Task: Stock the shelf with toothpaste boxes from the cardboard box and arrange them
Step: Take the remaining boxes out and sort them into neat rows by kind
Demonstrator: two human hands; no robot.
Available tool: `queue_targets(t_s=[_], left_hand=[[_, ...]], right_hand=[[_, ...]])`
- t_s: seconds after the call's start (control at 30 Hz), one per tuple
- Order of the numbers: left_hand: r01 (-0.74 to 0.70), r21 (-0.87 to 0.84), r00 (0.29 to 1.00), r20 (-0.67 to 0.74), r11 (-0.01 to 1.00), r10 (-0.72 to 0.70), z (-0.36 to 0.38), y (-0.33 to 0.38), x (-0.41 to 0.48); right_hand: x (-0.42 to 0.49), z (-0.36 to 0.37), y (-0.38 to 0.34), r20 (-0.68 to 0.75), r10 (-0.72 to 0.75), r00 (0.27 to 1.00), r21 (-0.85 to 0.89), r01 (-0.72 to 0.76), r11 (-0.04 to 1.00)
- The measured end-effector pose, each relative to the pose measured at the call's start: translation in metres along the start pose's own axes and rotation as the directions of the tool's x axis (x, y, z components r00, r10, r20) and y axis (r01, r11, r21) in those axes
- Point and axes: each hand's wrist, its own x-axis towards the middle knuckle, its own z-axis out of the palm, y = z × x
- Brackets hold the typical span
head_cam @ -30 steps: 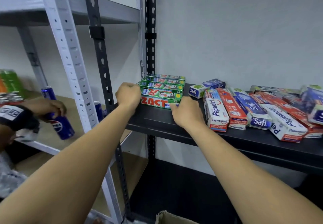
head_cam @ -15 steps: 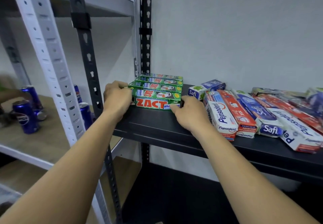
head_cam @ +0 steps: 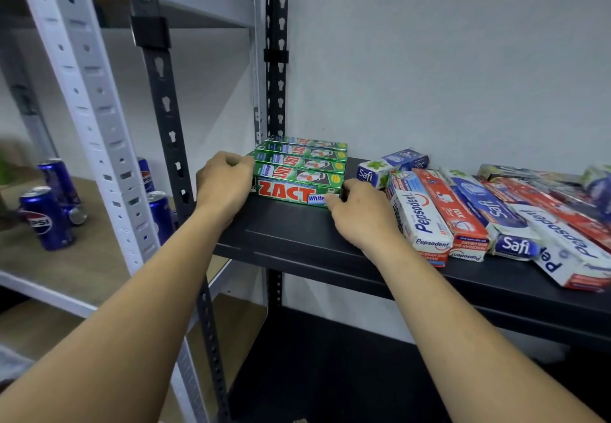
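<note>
And there was the left hand (head_cam: 224,184), fingers curled tight against the left end of the green boxes (head_cam: 299,171), with the right hand (head_cam: 360,214) cupped round the right end and its thumb on the front face. The pile was squeezed between the two! Those green boxes sat in a stepped stack at the back left corner of the black shelf (head_cam: 297,241), tight by the rear post (head_cam: 276,92), labels facing out. That lot looked squared up and close to finished.

Plenty was left, though. To the right, the loose boxes (head_cam: 463,211) lay flat and fanned out, some angled, some overlapping, from the middle of the shelf to its right edge, a few poking past the front edge. They all needed lining up. On the grey rack to the left, blue cans (head_cam: 46,217) stood apart from this job.

The fingertips of both hands were tucked behind the stack, so how firm the grip was could not be told. The boxes at the far right were blurred and cut off. The cardboard box was out of view, so what remained in it was anyone's guess
</note>
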Motion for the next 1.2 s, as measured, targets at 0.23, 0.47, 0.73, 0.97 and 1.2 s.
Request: queue_targets(t_s=[0.23,0.47,0.73,0.97,1.2], left_hand=[[-0.021,0.057,0.999,0.031,0.998,0.019,0.0022,-0.0046,0.0055],[-0.017,0.047,0.999,0.048,0.999,0.015,0.0026,-0.0045,0.0069],[-0.004,0.031,0.998,0.058,1.000,0.002,0.0024,-0.0060,0.0102],[-0.008,0.023,0.997,0.076,1.000,0.006,0.0014,-0.0049,0.0086],[-0.001,0.027,0.998,0.070,1.000,-0.001,0.0014,-0.0043,0.0076]], right_hand=[[0.0011,-0.0009,-0.0017,0.031,-0.001,1.000,-0.045,0.002,0.999],[0.0014,-0.0005,-0.0055,0.069,-0.004,0.998,-0.053,0.007,0.999],[0.0037,-0.0020,-0.0051,0.081,-0.011,0.997,-0.034,0.014,0.999],[0.0049,-0.0023,-0.0049,0.089,-0.024,0.996,-0.060,0.030,0.998],[0.0042,-0.0032,-0.0026,0.077,-0.048,0.996,-0.047,0.052,0.998]])
